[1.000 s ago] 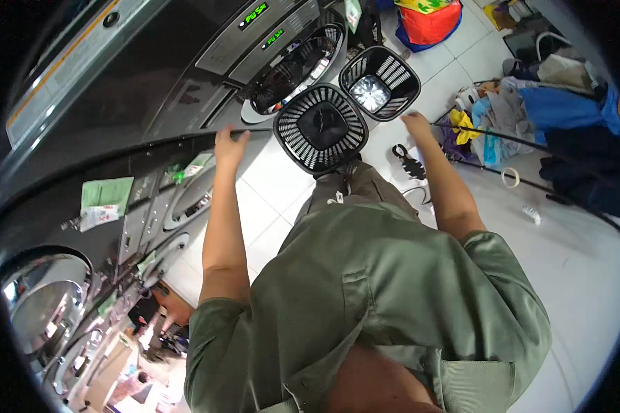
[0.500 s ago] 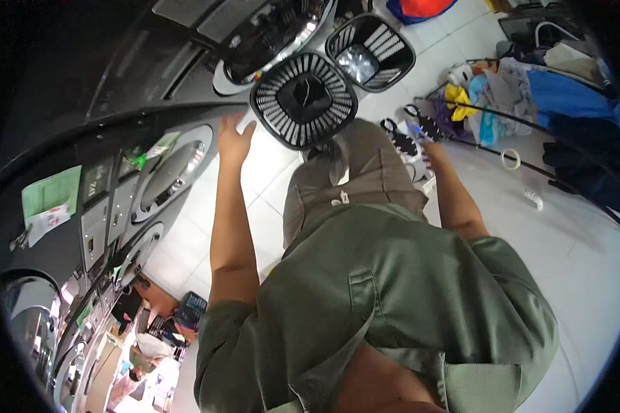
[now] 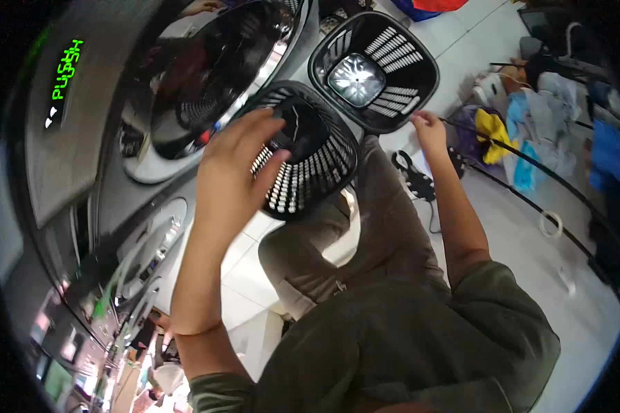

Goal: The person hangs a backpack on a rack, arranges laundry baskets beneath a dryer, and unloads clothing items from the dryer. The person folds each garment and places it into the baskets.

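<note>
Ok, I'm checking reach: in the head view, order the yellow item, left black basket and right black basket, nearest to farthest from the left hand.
1. Left black basket, partly behind the left hand.
2. Right black basket, beyond it.
3. Yellow item, off to the right.

Left hand (image 3: 234, 162) over basket (image 3: 326, 164); contact unclear

Black slotted plastic baskets (image 3: 324, 157) (image 3: 395, 65), rounded-square: two. Wearer's bare hands: two, being one left hand (image 3: 235, 162) and one right hand (image 3: 430, 132). Large glossy dark door (image 3: 210, 93), pale-rimmed: one. Bright yellow cloth (image 3: 490, 128): one. Off-white ring (image 3: 549, 235): one. Brown trouser legs (image 3: 405, 217): two.
</note>
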`<state>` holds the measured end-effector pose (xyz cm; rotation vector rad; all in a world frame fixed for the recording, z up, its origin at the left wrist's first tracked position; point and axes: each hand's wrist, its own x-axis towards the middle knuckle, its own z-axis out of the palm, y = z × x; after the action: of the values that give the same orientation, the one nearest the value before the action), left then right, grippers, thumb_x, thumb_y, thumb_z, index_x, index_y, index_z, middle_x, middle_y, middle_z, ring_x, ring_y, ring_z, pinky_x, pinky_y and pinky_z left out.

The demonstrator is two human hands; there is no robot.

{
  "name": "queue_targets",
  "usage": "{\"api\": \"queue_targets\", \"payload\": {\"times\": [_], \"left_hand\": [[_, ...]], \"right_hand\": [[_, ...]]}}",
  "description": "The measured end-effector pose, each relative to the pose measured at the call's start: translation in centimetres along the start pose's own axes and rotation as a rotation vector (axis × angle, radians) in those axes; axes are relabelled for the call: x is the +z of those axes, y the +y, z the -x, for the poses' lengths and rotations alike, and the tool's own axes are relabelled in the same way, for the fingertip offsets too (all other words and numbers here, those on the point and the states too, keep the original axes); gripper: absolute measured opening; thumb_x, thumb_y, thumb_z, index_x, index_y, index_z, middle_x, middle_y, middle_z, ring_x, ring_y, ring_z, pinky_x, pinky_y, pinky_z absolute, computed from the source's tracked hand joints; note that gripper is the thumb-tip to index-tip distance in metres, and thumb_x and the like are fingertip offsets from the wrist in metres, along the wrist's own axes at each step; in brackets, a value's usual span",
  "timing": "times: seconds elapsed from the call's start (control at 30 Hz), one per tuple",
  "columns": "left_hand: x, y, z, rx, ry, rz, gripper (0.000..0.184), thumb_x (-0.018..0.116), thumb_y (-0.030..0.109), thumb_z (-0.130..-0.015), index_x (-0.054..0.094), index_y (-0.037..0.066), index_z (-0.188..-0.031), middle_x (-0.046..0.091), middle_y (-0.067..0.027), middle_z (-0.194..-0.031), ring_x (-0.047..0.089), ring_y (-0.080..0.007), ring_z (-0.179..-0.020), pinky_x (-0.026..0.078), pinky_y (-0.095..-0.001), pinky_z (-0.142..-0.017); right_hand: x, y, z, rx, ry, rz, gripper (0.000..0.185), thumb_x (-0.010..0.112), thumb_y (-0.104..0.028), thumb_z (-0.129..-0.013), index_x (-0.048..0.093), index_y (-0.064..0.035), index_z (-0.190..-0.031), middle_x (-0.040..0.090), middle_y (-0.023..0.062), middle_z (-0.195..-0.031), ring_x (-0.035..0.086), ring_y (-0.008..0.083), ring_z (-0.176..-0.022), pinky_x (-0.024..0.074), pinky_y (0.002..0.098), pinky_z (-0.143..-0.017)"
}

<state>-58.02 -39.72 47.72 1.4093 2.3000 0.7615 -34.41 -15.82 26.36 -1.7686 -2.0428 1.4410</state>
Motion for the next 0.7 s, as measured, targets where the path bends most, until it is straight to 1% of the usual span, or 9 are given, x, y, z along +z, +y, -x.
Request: {"api": "queue_targets", "payload": {"times": [0.07, 0.1, 0.2, 0.23, 0.3, 0.43, 0.5, 0.63, 0.7], "left_hand": [[2.8, 0.9, -5.6, 0.106, 0.024, -0.085, 0.028, 0.065, 0.011, -0.066, 0.057, 0.005, -0.092, 0.056, -0.0114, -0.1, 0.053, -0.0304, -0.092, 0.042, -0.0362, -0.078], [4.2, 1.4, -8.4, 0.093, -0.005, -0.046, 0.027, 0.065, 0.01, -0.066, 0.058, 0.004, -0.092, 0.056, -0.0114, -0.101, 0.053, -0.0289, -0.092, 0.041, -0.0346, -0.079], [6.8, 1.2, -15.7, -0.139, -0.282, 0.274, 0.03, 0.063, 0.005, -0.065, 0.057, 0.0, -0.094, 0.056, -0.0126, -0.102, 0.054, -0.0226, -0.095, 0.039, -0.0298, -0.083], [7.0, 0.6, -17.8, -0.238, -0.35, 0.389, 0.032, 0.061, 0.005, -0.065, 0.056, -0.003, -0.095, 0.056, -0.0147, -0.104, 0.053, -0.0202, -0.096, 0.038, -0.0286, -0.084], [6.3, -0.1, -21.0, -0.484, -0.399, 0.486, 0.036, 0.059, 0.017, -0.069, 0.056, -0.006, -0.095, 0.055, -0.0168, -0.102, 0.052, -0.0235, -0.096, 0.038, -0.0302, -0.085], [5.6, -2.1, -25.2, -0.593, -0.551, 0.676, 0.043, 0.061, 0.033, -0.072, 0.056, -0.005, -0.092, 0.055, -0.02, -0.097, 0.054, -0.0282, -0.092, 0.04, -0.0385, -0.083], [5.5, -3.6, -26.1, -0.649, -0.564, 0.737, 0.039, 0.062, 0.03, -0.073, 0.056, -0.004, -0.092, 0.056, -0.0205, -0.095, 0.056, -0.0281, -0.088, 0.043, -0.0389, -0.08], [5.8, -7.9, -26.9, -0.56, -0.591, 0.937, 0.032, 0.062, 0.028, -0.076, 0.058, -0.002, -0.085, 0.06, -0.0211, -0.087, 0.061, -0.0274, -0.071, 0.05, -0.0362, -0.06], [5.1, -9.0, -27.4, -0.631, -0.647, 0.958, 0.033, 0.063, 0.026, -0.076, 0.058, -0.002, -0.091, 0.059, -0.0231, -0.088, 0.061, -0.0273, -0.077, 0.052, -0.0391, -0.064]], "right_hand": [[3.5, 4.2, -9.9, -0.392, 0.203, -0.042, 0.023, 0.063, -0.016, -0.066, 0.06, -0.0014, -0.084, 0.059, 0.0125, -0.087, 0.055, 0.0247, -0.086, 0.0416, 0.0326, -0.076], [3.5, 1.6, -11.6, -0.51, 0.333, -0.048, 0.02, 0.062, -0.011, -0.066, 0.06, -0.0014, -0.083, 0.058, 0.0134, -0.087, 0.054, 0.0269, -0.086, 0.0418, 0.0341, -0.075], [1.9, 0.3, -19.7, -0.468, 0.442, -0.004, 0.021, 0.06, -0.016, -0.072, 0.06, -0.0037, -0.09, 0.058, 0.0115, -0.09, 0.055, 0.0213, -0.084, 0.0426, 0.0286, -0.075], [0.7, 0.0, -21.8, -0.396, 0.442, -0.042, 0.023, 0.059, -0.018, -0.072, 0.061, -0.0042, -0.09, 0.057, 0.0135, -0.092, 0.054, 0.0248, -0.086, 0.0422, 0.031, -0.077], [-1.0, 0.7, -27.1, -0.309, 0.453, -0.088, 0.024, 0.058, -0.02, -0.071, 0.061, -0.0046, -0.089, 0.056, 0.0154, -0.095, 0.053, 0.0282, -0.087, 0.0418, 0.0335, -0.078], [-2.8, 6.4, -37.4, -0.135, 0.227, 0.065, 0.029, 0.056, -0.026, -0.072, 0.062, -0.0059, -0.093, 0.056, 0.0164, -0.099, 0.053, 0.029, -0.092, 0.0415, 0.0341, -0.081], [-2.6, 8.4, -40.7, -0.061, 0.052, 0.198, 0.031, 0.056, -0.027, -0.072, 0.061, -0.0064, -0.094, 0.055, 0.0179, -0.102, 0.051, 0.0294, -0.097, 0.0402, 0.0349, -0.085], [0.2, 13.0, -46.1, -0.166, -0.043, 0.368, 0.035, 0.057, -0.026, -0.072, 0.057, -0.0103, -0.104, 0.046, 0.0188, -0.115, 0.048, 0.0322, -0.102, 0.0415, 0.0371, -0.085], [1.8, 13.6, -47.9, -0.21, -0.137, 0.513, 0.037, 0.057, -0.022, -0.071, 0.056, -0.0168, -0.108, 0.038, 0.0178, -0.123, 0.046, 0.0345, -0.104, 0.0418, 0.0387, -0.085]]}}
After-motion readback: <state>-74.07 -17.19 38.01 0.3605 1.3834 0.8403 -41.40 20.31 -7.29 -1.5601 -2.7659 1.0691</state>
